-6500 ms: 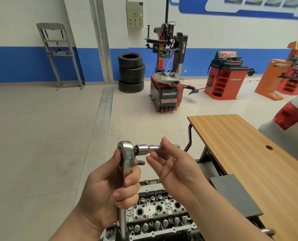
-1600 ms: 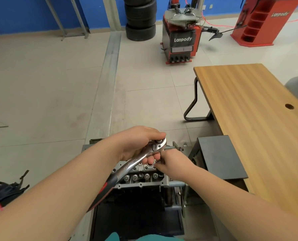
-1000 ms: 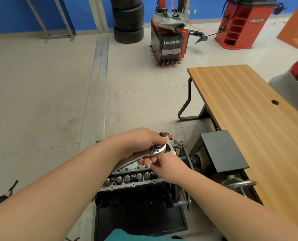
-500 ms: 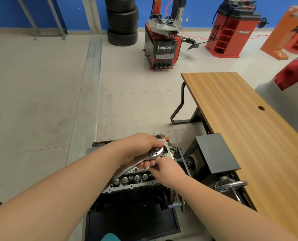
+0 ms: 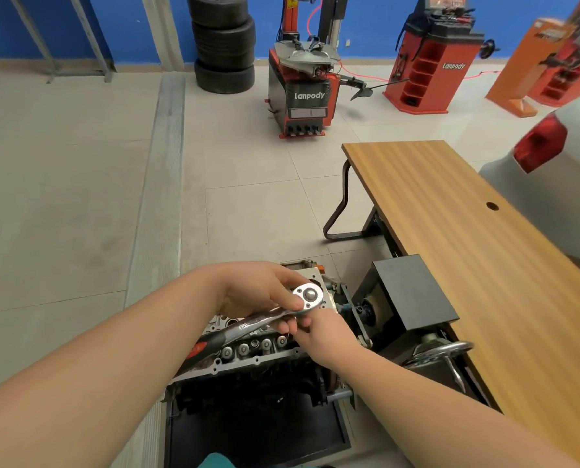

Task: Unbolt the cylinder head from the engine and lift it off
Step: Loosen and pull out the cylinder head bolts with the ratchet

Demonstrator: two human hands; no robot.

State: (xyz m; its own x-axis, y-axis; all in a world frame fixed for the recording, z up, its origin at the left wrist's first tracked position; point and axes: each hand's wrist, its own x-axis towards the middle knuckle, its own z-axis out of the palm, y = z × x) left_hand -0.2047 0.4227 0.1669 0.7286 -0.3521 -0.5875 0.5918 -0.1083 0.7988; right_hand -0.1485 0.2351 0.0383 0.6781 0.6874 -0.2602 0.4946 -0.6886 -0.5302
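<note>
The grey metal cylinder head (image 5: 248, 349) sits on top of the engine, low in the middle of the view, mostly hidden behind my hands. A chrome ratchet wrench (image 5: 258, 324) with a black and red grip lies slanted over it, its round head at the far right end. My left hand (image 5: 258, 292) is closed over the ratchet head from above. My right hand (image 5: 322, 336) reaches in just under the head and pinches the extension below it, which is hidden by the fingers.
A wooden table (image 5: 477, 265) runs along the right. A black box (image 5: 410, 292) and a chrome handwheel (image 5: 440, 352) of the engine stand are beside the engine. A tyre changer (image 5: 305, 96), stacked tyres (image 5: 222, 42) and a car's rear (image 5: 548, 163) stand farther off.
The ratchet and extension went from chest height down onto the cylinder head. In the last second both hands stay at the ratchet head; the view tilts up and shifts slightly.
</note>
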